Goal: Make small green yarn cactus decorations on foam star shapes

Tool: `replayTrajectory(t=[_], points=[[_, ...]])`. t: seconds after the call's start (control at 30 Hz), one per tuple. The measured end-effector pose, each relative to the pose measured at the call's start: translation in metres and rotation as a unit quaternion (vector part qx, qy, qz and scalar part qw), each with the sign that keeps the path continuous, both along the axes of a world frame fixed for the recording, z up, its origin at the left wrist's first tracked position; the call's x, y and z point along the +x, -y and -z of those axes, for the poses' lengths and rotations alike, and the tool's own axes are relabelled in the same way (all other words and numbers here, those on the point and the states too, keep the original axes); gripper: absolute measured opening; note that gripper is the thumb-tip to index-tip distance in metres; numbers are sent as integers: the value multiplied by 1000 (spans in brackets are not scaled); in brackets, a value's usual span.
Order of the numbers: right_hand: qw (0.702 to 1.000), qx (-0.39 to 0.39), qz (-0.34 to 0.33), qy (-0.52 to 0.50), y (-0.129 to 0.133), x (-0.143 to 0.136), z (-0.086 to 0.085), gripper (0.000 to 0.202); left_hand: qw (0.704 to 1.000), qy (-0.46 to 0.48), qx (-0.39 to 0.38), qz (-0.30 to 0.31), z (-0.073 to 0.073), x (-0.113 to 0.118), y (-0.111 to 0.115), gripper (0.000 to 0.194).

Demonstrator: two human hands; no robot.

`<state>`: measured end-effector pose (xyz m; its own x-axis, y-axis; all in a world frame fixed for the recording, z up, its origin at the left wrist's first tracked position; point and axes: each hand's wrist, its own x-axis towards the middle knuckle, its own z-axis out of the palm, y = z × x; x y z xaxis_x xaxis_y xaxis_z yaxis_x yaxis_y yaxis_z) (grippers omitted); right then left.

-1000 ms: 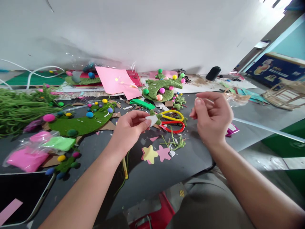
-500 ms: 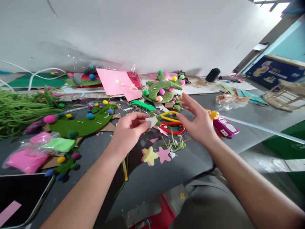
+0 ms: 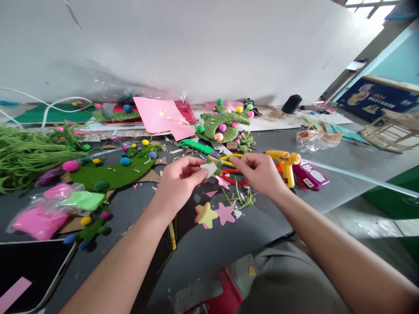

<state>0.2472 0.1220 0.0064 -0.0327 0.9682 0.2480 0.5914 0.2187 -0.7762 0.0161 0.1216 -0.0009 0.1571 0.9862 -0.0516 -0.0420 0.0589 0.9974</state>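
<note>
My left hand pinches a small white cardboard star between thumb and fingers, with green yarn wrapped around part of it. To its right, my right hand is closed with thumb and forefinger together. What it holds, if anything, is too small to make out. Between and behind the hands lie yellow and red looped handles, like those of scissors. Just below them on the table are a yellow paper star, a pink paper star and green yarn scraps.
A yellow glue gun and a purple box stand right of my right hand. Behind are a green cutter and a yarn-wrapped shape with pompoms. A green felt shape, yarn bundle and tablet lie left.
My right hand has drawn in a little and its spread fingers have closed into a pinch, revealing more of the glue gun. My left hand keeps hold of the white star.
</note>
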Motion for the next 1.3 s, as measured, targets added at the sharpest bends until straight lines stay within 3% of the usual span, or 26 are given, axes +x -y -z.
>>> replayTrajectory(t=[0.07, 0.17, 0.33, 0.53, 0.83, 1.3], points=[[999, 10, -48, -5, 1, -2, 0, 19, 1000, 5, -8, -6, -1, 0, 0, 24], [996, -8, -80, -30, 2, -4, 2, 28, 1000, 12, -20, -8, -2, 0, 1, 24], [988, -86, -98, -85, 0, -5, 3, 25, 997, 53, -51, -18, -1, 1, 2, 27], [955, -192, -141, -177, 9, -19, -3, 23, 986, 133, -99, -27, 0, 5, 3, 27], [956, -153, -97, -233, 14, -39, -6, 19, 965, 216, -148, -24, -7, 8, 3, 22], [966, -124, -93, -208, 14, -41, -5, 21, 958, 231, -170, -19, -4, 9, 3, 19]])
